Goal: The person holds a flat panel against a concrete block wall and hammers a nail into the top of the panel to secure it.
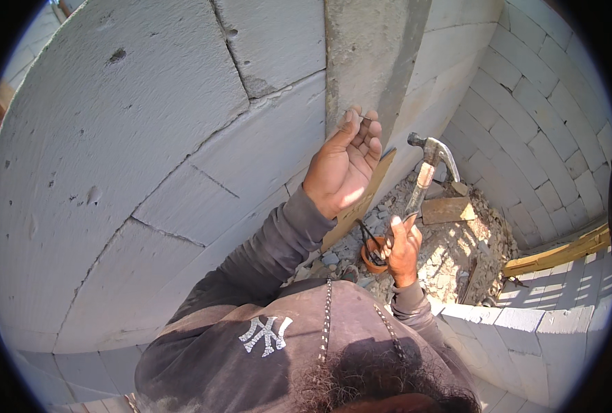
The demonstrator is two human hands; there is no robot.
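Note:
My left hand point(344, 165) is raised in front of a grey concrete strip point(364, 62) in the block wall. Its thumb and fingers pinch a thin nail point(365, 118), and the palm faces to the right. Lower and to the right, my right hand point(404, 251) is wrapped round the lower handle of a claw hammer point(423, 177). The hammer stands nearly upright, its head level with my left wrist and its claw curving to the right. It is apart from both the nail and the wall.
A wooden board point(351, 213) leans beside the wall behind my left wrist. Below my right hand sits an orange bucket point(372, 265) with dark items in it. Rubble point(450, 255) and a loose block point(448, 210) cover the ground. A timber point(557, 252) lies by the right-hand block wall point(526, 124).

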